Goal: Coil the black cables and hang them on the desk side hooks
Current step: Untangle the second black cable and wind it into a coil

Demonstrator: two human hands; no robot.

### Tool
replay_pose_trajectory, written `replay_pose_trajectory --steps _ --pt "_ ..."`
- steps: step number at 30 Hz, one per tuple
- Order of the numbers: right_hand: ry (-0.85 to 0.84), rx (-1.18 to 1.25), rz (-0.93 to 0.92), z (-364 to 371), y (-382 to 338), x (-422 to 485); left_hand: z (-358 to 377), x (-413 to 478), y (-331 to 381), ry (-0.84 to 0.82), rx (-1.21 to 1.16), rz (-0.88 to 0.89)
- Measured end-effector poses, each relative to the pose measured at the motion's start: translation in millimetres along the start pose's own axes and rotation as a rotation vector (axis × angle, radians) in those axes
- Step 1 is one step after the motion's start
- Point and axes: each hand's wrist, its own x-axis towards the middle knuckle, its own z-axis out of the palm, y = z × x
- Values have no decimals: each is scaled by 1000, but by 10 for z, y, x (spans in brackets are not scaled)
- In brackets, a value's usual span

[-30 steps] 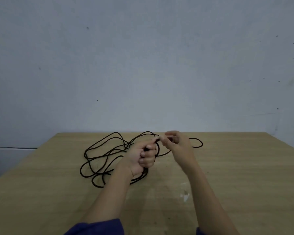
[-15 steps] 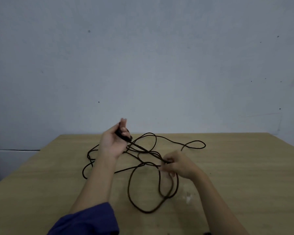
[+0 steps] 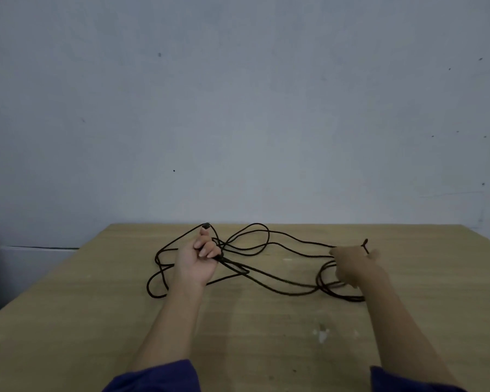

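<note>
while the black cable (image 3: 232, 264) lies loosely tangled on the wooden table (image 3: 96, 321), the left hand (image 3: 197, 260) has its fingers curled round a bunch of strands, palm turned up, with 1 dark end poking out just above its fingertips. the right hand (image 3: 351, 264) is closed round another stretch, a short end sticking up past its knuckles. slack strands run between the 2 hands, and loops lie left of the left hand and beneath the right.

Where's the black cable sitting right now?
Head view: the black cable sprawls in loose loops across the far middle of the wooden desk, gripped by the left hand and the right hand.
</note>
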Motion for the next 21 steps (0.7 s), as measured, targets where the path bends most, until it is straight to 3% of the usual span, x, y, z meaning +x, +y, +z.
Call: replay_pose_trajectory --steps 2,4,6,8,10,13,15,18,21 --pt "122 -23 -100 -32 -203 -117 -5 18 -89 99 7 45" --pt "174 339 -335 -32 -496 -239 -15 52 -183 120 -19 36" --pt "-7 733 -521 6 -832 -392 44 35 -270 119 -70 35" --pt "-99 842 -632 118 -1065 -444 79 23 -323 114 -104 38" --pt "-137 1000 -654 231 -1077 -372 71 4 -296 112 -114 32" --pt "-350 1281 -635 310 -840 -216 18 -27 -102 37 -40 13" --pt "-498 1350 -633 344 -680 -130 -4 -63 -22 -106 73 -38" --pt "-637 1231 -612 335 -547 -31 -59 -90 17 -415 213 -286" --pt "-634 1000 -515 251 -473 6 -42 -172 54 -558 680 -472"
